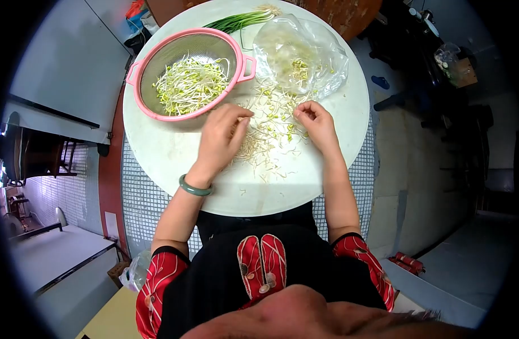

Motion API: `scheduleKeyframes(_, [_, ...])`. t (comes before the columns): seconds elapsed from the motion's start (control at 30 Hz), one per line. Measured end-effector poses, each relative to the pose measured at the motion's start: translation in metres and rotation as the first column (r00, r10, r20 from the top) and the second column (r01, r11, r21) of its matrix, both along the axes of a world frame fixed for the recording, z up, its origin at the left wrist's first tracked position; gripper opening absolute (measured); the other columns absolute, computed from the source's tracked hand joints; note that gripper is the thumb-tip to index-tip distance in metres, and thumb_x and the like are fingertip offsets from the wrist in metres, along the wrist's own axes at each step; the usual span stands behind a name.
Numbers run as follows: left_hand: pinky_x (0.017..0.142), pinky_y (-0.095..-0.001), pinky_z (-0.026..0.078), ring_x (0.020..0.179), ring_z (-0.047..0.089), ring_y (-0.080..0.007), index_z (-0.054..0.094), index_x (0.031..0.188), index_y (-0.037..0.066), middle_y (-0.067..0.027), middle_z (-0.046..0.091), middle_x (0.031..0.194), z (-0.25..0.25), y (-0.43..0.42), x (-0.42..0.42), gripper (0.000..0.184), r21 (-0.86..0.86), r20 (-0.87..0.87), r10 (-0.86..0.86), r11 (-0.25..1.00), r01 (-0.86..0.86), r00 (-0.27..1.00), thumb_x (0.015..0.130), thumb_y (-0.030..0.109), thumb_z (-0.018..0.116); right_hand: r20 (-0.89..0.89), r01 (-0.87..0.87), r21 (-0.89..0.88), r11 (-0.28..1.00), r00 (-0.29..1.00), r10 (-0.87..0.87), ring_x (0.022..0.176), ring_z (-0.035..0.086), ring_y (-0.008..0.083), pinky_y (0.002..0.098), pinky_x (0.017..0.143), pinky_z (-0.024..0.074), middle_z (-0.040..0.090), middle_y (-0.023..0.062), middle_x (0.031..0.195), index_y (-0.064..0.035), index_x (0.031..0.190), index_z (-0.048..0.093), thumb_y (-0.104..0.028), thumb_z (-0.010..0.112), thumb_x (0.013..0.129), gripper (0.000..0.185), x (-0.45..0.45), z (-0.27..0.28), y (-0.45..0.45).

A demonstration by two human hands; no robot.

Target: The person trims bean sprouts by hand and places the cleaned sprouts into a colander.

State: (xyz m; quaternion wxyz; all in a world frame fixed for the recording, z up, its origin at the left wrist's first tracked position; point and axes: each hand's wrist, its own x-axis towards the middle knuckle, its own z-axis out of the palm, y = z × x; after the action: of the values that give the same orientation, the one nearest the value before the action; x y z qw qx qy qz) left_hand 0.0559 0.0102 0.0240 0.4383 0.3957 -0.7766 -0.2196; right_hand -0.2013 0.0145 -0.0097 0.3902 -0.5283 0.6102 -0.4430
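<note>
My left hand (221, 135), with a green bangle (195, 187) at its wrist, is held above the table just below the colander. Its thumb and fingers are pinched together at the left side of a loose pile of bean sprouts (273, 121). Across the pile, my right hand (318, 125) also pinches thumb against fingertips. Whatever lies between the fingertips of either hand is too small to make out. More sprouts (192, 85) fill part of a pink-rimmed mesh colander (140, 93). Thin root trimmings (253, 150) are scattered between my hands.
A clear plastic bag (327, 59) with some sprouts inside rests at the table's far right. Green onions (237, 22) lie along the far edge, behind the colander. The round white table (163, 150) stands on a tiled floor (143, 195). A blue slipper (379, 82) lies on the right.
</note>
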Motion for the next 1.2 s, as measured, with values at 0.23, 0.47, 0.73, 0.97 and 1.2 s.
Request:
scheduleKeyframes(0.23, [0.073, -0.0230, 0.048, 0.083, 0.058, -0.0068, 0.067, 0.108, -0.002, -0.0024, 0.067, 0.098, -0.029, -0.017, -0.045, 0.021, 0.613, -0.354, -0.077, 0.734, 0.293, 0.932, 0.096, 0.015, 0.063, 0.330, -0.174, 0.082, 0.981, 0.934, 0.138, 0.077, 0.053, 0.0035, 0.0186, 0.069, 0.0436, 0.061, -0.0039, 0.085, -0.0028, 0.095, 0.062, -0.008, 0.066, 0.092, 0.007, 0.017, -0.005, 0.015])
scheduleKeyframes(0.47, [0.073, -0.0208, 0.047, 0.082, 0.058, -0.0060, 0.066, 0.106, -0.002, -0.0017, 0.067, 0.093, -0.048, -0.020, -0.053, 0.018, 0.662, -0.513, -0.037, 0.618, 0.423, 0.857, 0.095, 0.013, 0.064, 0.390, -0.221, 0.084, 0.972, 0.905, 0.172, 0.075, 0.052, 0.0019, 0.0180, 0.065, 0.0412, 0.060, -0.0042, 0.084, -0.0030, 0.094, 0.061, -0.009, 0.065, 0.094, 0.007, 0.029, -0.005, 0.019])
scheduleKeyframes(0.73, [0.071, -0.0200, 0.045, 0.079, 0.055, -0.0056, 0.066, 0.109, -0.002, -0.0010, 0.065, 0.093, -0.041, -0.014, -0.053, 0.020, 0.699, -0.499, 0.043, 0.611, 0.372, 0.866, 0.095, 0.011, 0.063, 0.383, -0.189, 0.052, 0.981, 0.911, 0.155, 0.072, 0.049, 0.0009, 0.0174, 0.063, 0.0384, 0.059, -0.0054, 0.082, -0.0025, 0.094, 0.061, -0.010, 0.064, 0.095, 0.009, 0.026, -0.013, 0.017])
scheduleKeyframes(0.97, [0.069, -0.0197, 0.043, 0.076, 0.052, -0.0057, 0.064, 0.110, 0.000, 0.0007, 0.062, 0.089, -0.037, -0.011, -0.053, 0.019, 0.682, -0.628, 0.058, 0.521, 0.513, 0.776, 0.095, 0.011, 0.063, 0.419, -0.216, 0.040, 0.976, 0.890, 0.180, 0.074, 0.050, 0.0015, 0.0178, 0.065, 0.0407, 0.059, -0.0047, 0.084, -0.0022, 0.095, 0.061, -0.010, 0.063, 0.095, 0.008, 0.026, -0.012, 0.019])
scheduleKeyframes(1.2, [0.070, -0.0212, 0.045, 0.076, 0.054, -0.0064, 0.063, 0.102, 0.003, -0.0008, 0.063, 0.091, -0.050, -0.014, -0.051, 0.012, 0.631, -0.678, 0.047, 0.549, 0.548, 0.733, 0.095, 0.013, 0.064, 0.381, -0.171, 0.018, 0.985, 0.912, 0.151, 0.077, 0.052, 0.0030, 0.0190, 0.068, 0.0425, 0.060, -0.0039, 0.086, -0.0020, 0.096, 0.062, -0.009, 0.064, 0.094, 0.007, 0.026, -0.017, 0.018])
